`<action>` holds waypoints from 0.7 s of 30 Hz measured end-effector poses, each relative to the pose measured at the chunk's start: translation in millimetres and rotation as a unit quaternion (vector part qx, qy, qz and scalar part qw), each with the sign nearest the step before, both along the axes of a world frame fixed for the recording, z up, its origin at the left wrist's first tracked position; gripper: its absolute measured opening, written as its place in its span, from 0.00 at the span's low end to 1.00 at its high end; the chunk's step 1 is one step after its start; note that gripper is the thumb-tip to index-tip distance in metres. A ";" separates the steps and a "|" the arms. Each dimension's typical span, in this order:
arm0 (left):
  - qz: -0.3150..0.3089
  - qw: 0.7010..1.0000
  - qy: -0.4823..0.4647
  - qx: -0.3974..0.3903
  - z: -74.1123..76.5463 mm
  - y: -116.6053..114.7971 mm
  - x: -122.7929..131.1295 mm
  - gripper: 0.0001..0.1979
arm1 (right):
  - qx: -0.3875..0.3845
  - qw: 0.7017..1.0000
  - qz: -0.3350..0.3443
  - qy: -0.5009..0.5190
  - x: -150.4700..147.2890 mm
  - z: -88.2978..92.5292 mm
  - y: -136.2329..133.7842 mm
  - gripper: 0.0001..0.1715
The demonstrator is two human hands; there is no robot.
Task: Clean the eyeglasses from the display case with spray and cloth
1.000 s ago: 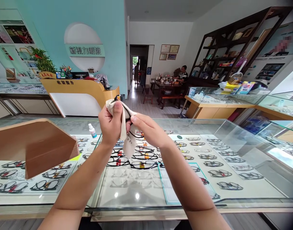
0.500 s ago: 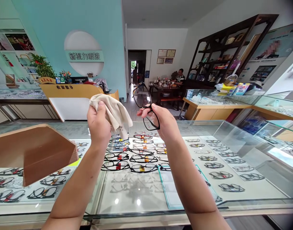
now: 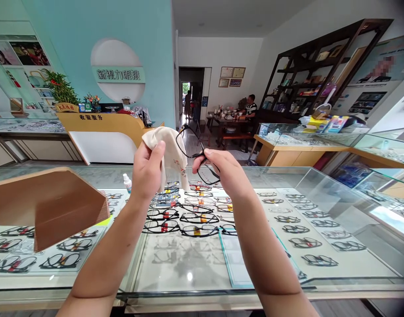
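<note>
My left hand (image 3: 148,169) pinches a cream cleaning cloth (image 3: 169,149) with red printing, its lower part hanging loose. In my right hand (image 3: 226,169) is a pair of black-framed eyeglasses (image 3: 189,141), gripped near the bridge and held tilted in the air. One lens rim reaches the right edge of the cloth; whether they touch I cannot tell. Both hands are above a glass display case (image 3: 175,281), where rows of eyeglasses (image 3: 199,218) lie, several with red or yellow tags.
At left a brown box-like object (image 3: 66,207) stands on the glass. Beyond my left wrist is a small white spray bottle (image 3: 127,182). A teal-edged panel (image 3: 236,257) lies near my right forearm. Farther back are a counter (image 3: 103,145) and a seated person (image 3: 251,105).
My left hand has moved right with the cloth, closer to the eyeglasses. The eyeglasses have tilted and shifted slightly left at the top. The spray bottle now shows more fully.
</note>
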State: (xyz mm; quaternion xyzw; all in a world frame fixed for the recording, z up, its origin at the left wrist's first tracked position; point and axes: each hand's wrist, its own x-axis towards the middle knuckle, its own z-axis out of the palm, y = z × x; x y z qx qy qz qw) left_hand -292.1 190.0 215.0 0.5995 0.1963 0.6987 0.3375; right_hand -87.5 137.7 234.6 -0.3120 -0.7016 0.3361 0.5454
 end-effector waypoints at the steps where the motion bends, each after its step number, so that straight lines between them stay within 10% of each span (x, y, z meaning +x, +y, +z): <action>1: 0.019 1.000 0.007 0.000 -0.8 0.9 -0.1 0.19 | 0.003 1.000 -0.008 -0.002 0.4 0.2 -0.4 0.29; 7: 0.148 0.979 0.140 -0.011 7.7 -8.8 -8.4 0.08 | -0.007 0.998 -0.033 -0.044 6.4 6.1 -7.1 0.29; 12: 0.206 0.854 0.475 -0.055 19.1 -19.1 -19.7 0.30 | -0.003 0.995 -0.048 -0.086 13.6 12.2 -12.6 0.29; 21: 0.233 0.734 0.638 -0.034 23.7 -32.4 -23.7 0.13 | 0.001 0.992 -0.061 -0.110 18.1 14.3 -15.1 0.30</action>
